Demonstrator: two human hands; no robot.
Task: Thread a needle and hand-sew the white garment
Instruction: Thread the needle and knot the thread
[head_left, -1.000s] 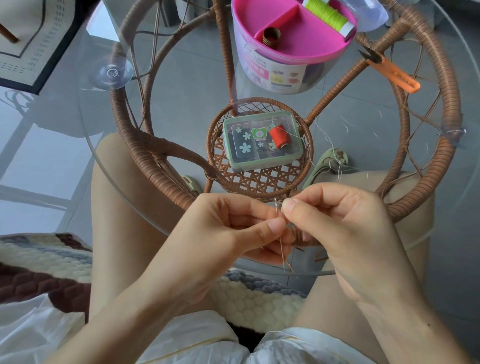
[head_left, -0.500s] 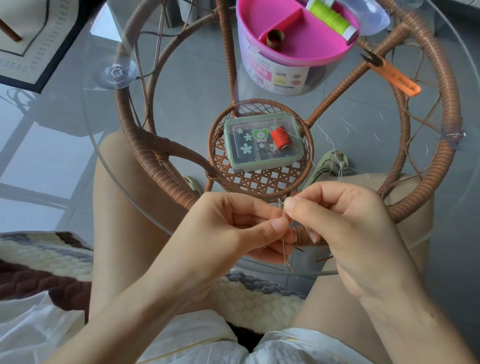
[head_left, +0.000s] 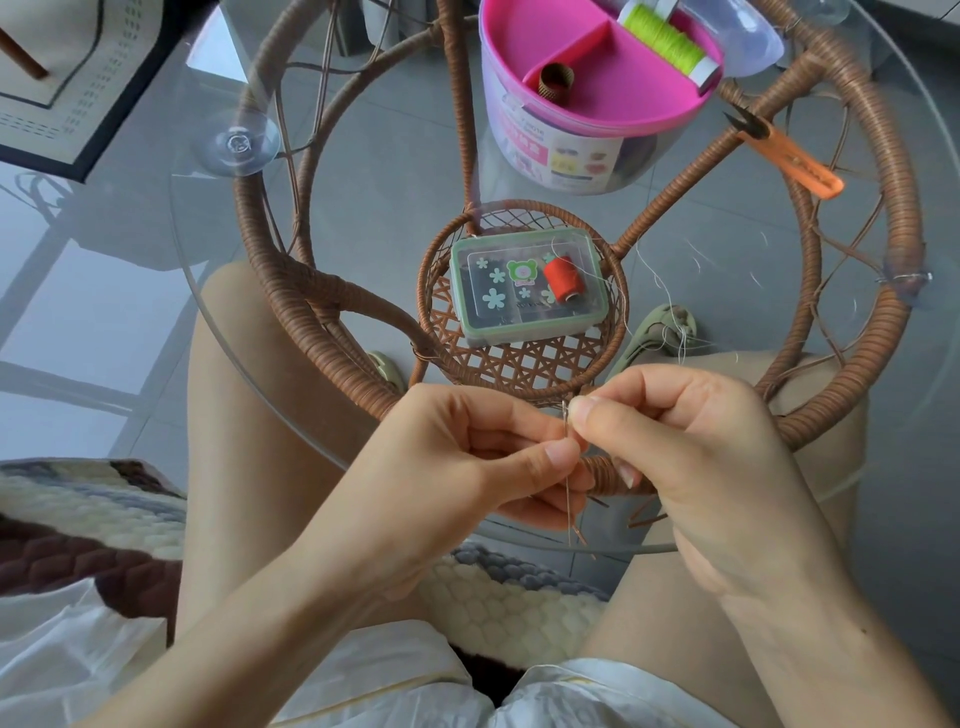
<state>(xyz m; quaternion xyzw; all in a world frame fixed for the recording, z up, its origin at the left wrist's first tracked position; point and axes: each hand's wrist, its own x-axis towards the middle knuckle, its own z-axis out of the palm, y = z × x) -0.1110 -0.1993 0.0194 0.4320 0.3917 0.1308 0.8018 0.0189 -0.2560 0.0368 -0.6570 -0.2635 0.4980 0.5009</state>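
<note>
The left hand (head_left: 467, 462) pinches the needle (head_left: 565, 423) upright between thumb and forefinger, above the near rim of the glass desk (head_left: 395, 171). The right hand (head_left: 691, 447) pinches the white thread (head_left: 669, 304) at the eye, its tip too fine to see. Threading probably goes best with a short stiff tip and both hands braced together. The white garment (head_left: 395, 675) lies on the lap.

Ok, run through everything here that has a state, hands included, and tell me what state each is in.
Left hand: pinches the needle.
Needle: upright, eye up; threaded or not, cannot tell.
Right hand: pinches white thread at the eye.
Green box: lid shut, red spool lying on it.
Pink tub: open, thimble and green spool in its tray.
Snips: lying unheld.
White garment: on lap, untouched.
</note>
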